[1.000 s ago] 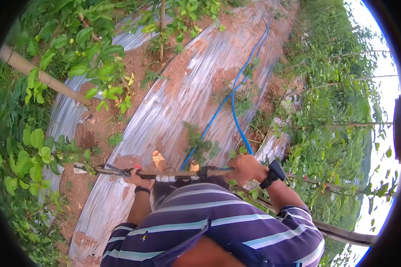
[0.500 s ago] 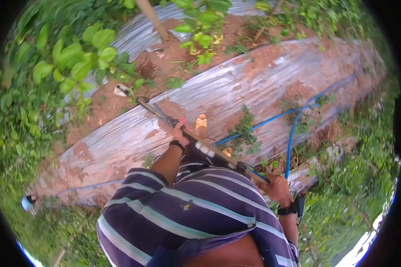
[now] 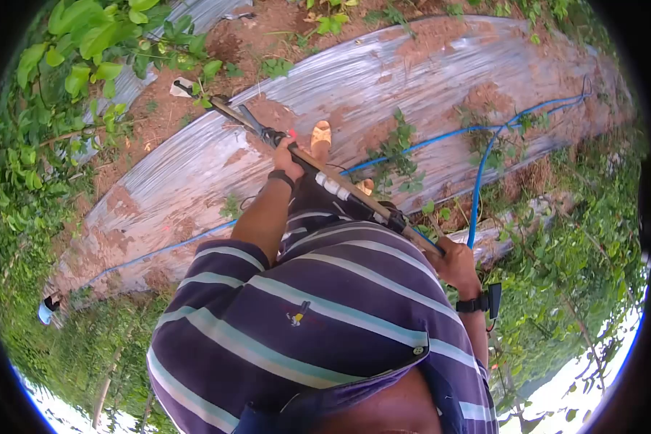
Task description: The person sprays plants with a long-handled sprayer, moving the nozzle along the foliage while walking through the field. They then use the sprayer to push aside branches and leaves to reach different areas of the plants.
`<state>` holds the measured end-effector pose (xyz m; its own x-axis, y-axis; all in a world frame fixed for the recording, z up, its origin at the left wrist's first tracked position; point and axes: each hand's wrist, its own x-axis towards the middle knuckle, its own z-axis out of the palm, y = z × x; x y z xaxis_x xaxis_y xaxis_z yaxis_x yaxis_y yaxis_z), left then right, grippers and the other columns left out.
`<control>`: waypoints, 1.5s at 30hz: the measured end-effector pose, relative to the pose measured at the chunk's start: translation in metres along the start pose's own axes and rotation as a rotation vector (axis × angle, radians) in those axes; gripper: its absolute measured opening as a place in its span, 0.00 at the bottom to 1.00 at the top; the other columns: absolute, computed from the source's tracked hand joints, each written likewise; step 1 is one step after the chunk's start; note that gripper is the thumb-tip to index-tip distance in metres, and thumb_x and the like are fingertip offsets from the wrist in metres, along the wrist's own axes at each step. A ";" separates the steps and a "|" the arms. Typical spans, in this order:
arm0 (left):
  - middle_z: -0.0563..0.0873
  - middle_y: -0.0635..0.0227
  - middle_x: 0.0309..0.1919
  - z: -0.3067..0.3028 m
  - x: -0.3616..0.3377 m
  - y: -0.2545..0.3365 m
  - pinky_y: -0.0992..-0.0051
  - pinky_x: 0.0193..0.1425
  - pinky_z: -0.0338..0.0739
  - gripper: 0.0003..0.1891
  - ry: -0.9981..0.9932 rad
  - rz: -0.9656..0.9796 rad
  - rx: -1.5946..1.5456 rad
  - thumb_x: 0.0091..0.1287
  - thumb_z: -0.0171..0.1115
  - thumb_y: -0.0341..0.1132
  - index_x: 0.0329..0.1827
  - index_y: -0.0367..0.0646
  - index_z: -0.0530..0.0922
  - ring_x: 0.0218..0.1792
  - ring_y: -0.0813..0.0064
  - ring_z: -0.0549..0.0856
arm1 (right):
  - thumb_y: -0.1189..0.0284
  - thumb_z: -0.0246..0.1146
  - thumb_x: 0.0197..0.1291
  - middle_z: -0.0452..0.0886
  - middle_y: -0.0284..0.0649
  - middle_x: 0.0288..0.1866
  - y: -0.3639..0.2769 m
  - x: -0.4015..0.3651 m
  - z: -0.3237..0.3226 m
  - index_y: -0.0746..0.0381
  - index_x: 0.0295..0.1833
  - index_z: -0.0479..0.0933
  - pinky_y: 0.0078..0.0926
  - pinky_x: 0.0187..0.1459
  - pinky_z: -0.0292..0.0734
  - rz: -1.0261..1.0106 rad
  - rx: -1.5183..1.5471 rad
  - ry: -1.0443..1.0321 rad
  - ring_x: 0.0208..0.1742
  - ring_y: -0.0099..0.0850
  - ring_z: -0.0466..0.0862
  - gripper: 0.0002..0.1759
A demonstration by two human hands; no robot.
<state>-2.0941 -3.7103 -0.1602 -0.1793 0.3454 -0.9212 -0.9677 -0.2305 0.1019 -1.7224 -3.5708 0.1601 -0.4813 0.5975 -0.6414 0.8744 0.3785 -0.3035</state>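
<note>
My left fingers (image 3: 285,150) and right fingers (image 3: 448,251) wrap a long brown pole (image 3: 365,202). Level before, now aslant past the left fingers, it seems controlled.

Vs 1 s ago: long tan pole with white wrapping (image 3: 331,185) is slanting down rightward in view, no longer lying near-level; small blue-and-black figure (image 3: 47,311) is showing far left.
</note>
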 end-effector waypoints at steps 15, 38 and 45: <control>0.75 0.66 0.21 -0.014 0.005 0.001 0.68 0.31 0.76 0.09 0.027 0.024 -0.013 0.58 0.64 0.37 0.31 0.45 0.71 0.22 0.68 0.75 | 0.57 0.70 0.50 0.79 0.52 0.21 0.001 -0.006 0.029 0.62 0.26 0.76 0.46 0.28 0.75 -0.043 0.010 0.071 0.26 0.53 0.81 0.18; 0.82 0.50 0.41 -0.042 0.054 -0.031 0.57 0.43 0.81 0.16 0.385 0.122 0.750 0.62 0.61 0.34 0.51 0.38 0.74 0.43 0.57 0.85 | 0.64 0.58 0.64 0.72 0.32 0.15 0.121 -0.012 0.107 0.63 0.24 0.74 0.25 0.22 0.58 0.153 0.678 -0.368 0.19 0.18 0.66 0.18; 0.83 0.53 0.48 0.005 -0.003 -0.079 0.62 0.48 0.79 0.23 0.846 0.398 0.609 0.55 0.65 0.33 0.54 0.34 0.77 0.47 0.59 0.84 | 0.56 0.60 0.68 0.70 0.28 0.15 0.132 -0.010 0.079 0.60 0.23 0.75 0.23 0.19 0.57 0.252 0.883 -0.681 0.15 0.22 0.65 0.24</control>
<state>-2.0184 -3.6883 -0.1631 -0.5421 -0.4385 -0.7169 -0.8349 0.3781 0.4001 -1.5973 -3.5827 0.0708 -0.3888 -0.0236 -0.9210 0.8086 -0.4879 -0.3288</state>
